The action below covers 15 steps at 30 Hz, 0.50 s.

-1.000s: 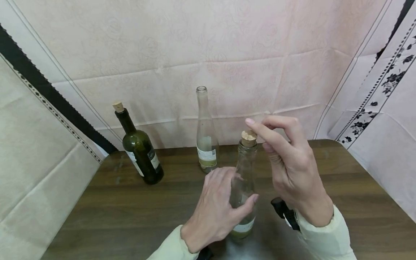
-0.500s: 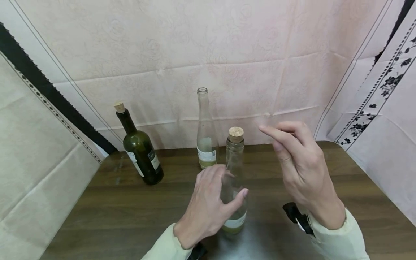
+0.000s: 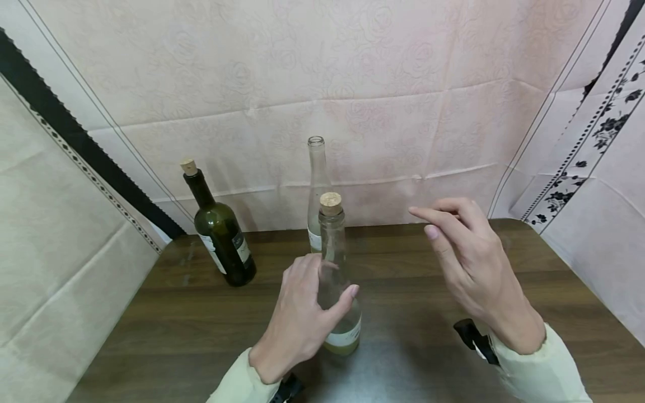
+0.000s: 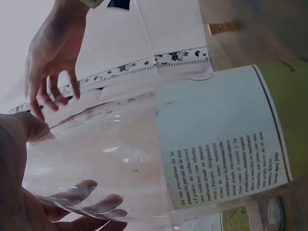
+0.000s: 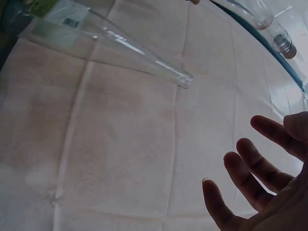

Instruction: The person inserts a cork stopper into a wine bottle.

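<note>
My left hand grips a clear glass bottle around its body, thumb on the near side and fingers behind the glass. A cork sits in this bottle's mouth, its flat top standing above the rim. The pale label shows large in the left wrist view. To the right, my right hand is held in the air, fingers loosely bent and apart from the bottle; nothing is in it. Directly behind the held bottle stands a second clear bottle with an uncovered mouth, its lower part mostly hidden.
A dark green wine bottle with a cork in its neck stands at the left back of the wooden table. In the left wrist view a loose cork lies on the wood. Patterned cloth hangs behind the table.
My left hand has moved the corked bottle leftward, so it now overlaps the second clear bottle. My right hand has drawn away from the cork to the right and slightly down.
</note>
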Each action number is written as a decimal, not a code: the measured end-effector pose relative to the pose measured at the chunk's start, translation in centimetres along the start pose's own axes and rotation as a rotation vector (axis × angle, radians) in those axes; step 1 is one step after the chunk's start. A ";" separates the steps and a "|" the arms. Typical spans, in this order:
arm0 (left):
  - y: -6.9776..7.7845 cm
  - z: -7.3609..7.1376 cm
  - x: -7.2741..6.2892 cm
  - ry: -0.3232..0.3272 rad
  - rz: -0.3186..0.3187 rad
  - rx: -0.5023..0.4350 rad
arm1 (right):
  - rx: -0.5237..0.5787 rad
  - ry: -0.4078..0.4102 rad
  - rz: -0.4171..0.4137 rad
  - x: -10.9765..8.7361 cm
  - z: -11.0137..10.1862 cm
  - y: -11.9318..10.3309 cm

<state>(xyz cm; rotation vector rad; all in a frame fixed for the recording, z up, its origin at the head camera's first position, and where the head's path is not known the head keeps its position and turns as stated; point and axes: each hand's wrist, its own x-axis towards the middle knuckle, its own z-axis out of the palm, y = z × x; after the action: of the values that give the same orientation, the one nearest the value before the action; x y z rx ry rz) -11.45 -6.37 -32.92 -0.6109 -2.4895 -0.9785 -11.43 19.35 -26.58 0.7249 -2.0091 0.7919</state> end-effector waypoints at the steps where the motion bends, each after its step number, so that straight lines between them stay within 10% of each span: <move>1: -0.1 -0.1 0.0 0.001 -0.010 0.003 | -0.004 -0.004 0.005 -0.1 -0.1 0.2; 15: -1.7 -1.5 0.0 0.014 -0.101 0.034 | -0.115 -0.164 0.083 -2.2 -0.8 2.5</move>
<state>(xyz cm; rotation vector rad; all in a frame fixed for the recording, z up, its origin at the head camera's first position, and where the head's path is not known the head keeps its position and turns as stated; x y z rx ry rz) -12.03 -8.53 -32.79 -0.4704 -2.5409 -0.9710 -11.83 21.93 -28.76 0.6610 -2.2250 0.6763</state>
